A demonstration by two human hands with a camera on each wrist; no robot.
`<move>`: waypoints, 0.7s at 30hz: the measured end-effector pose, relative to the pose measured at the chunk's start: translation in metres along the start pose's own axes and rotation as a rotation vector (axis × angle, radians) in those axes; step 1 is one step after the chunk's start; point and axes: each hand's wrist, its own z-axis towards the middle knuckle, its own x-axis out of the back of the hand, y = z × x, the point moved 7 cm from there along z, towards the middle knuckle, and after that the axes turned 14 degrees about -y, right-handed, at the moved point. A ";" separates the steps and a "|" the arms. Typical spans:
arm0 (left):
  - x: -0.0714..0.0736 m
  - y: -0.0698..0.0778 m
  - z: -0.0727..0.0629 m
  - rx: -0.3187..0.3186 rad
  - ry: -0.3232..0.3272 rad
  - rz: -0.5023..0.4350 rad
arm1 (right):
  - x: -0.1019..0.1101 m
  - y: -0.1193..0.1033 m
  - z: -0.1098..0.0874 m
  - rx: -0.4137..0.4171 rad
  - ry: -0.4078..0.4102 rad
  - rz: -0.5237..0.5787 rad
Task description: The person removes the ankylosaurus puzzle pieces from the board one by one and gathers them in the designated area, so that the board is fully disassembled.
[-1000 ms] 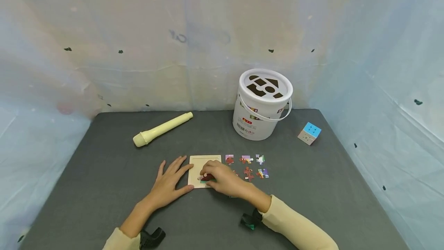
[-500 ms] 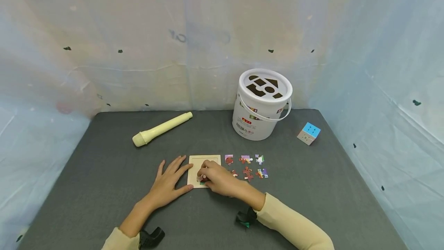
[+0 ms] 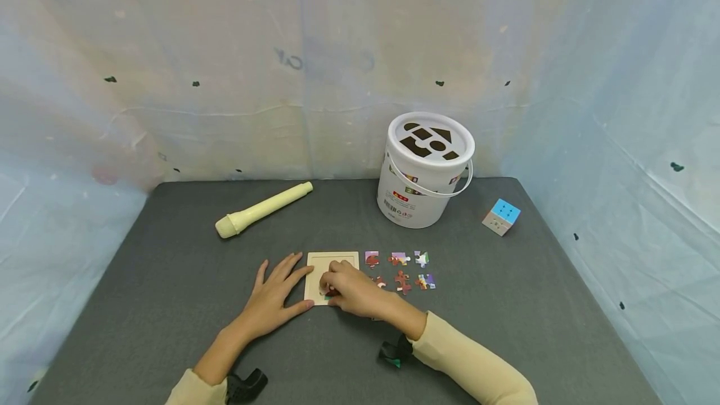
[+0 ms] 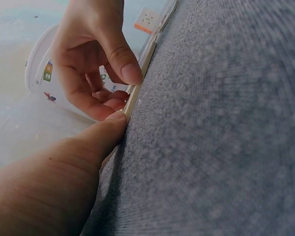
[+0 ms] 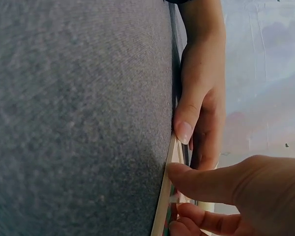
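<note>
A pale wooden puzzle tray (image 3: 323, 263) lies flat on the grey table. My left hand (image 3: 272, 297) is spread at its left side, fingers straight, with the thumb and index fingertips touching the tray's edge. Over the tray's lower part, my right hand (image 3: 357, 290) has its fingers curled and pinches a dark red and green jigsaw piece (image 5: 173, 212); the fingers hide most of it. In the right wrist view the right thumb rests at the tray's near rim. Several loose jigsaw pieces (image 3: 402, 281) lie right of the tray, some partly covered by the right hand.
Behind the tray stands a white bucket (image 3: 413, 195) with shape holes in its lid and a handle. A pale yellow toy microphone (image 3: 264, 210) lies at the back left. A puzzle cube (image 3: 501, 217) sits near the right edge. Plastic sheeting hangs behind the table.
My right hand has shifted slightly left over the tray, and the dark red piece is now more hidden under its fingers. The left hand stays in place.
</note>
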 end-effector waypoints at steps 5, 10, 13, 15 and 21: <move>-0.001 -0.001 0.000 0.008 -0.012 -0.009 | -0.002 0.001 0.002 -0.019 -0.011 0.008; 0.000 0.000 0.000 0.007 -0.001 0.004 | -0.003 0.003 0.003 -0.027 -0.013 0.003; 0.000 0.000 0.000 0.010 -0.002 0.004 | -0.003 0.003 0.003 -0.027 -0.015 0.000; 0.000 0.000 0.000 0.011 -0.003 0.002 | -0.003 0.003 0.003 -0.034 -0.019 0.000; 0.000 0.000 0.000 0.004 0.003 0.005 | -0.003 0.006 0.003 -0.059 -0.027 0.021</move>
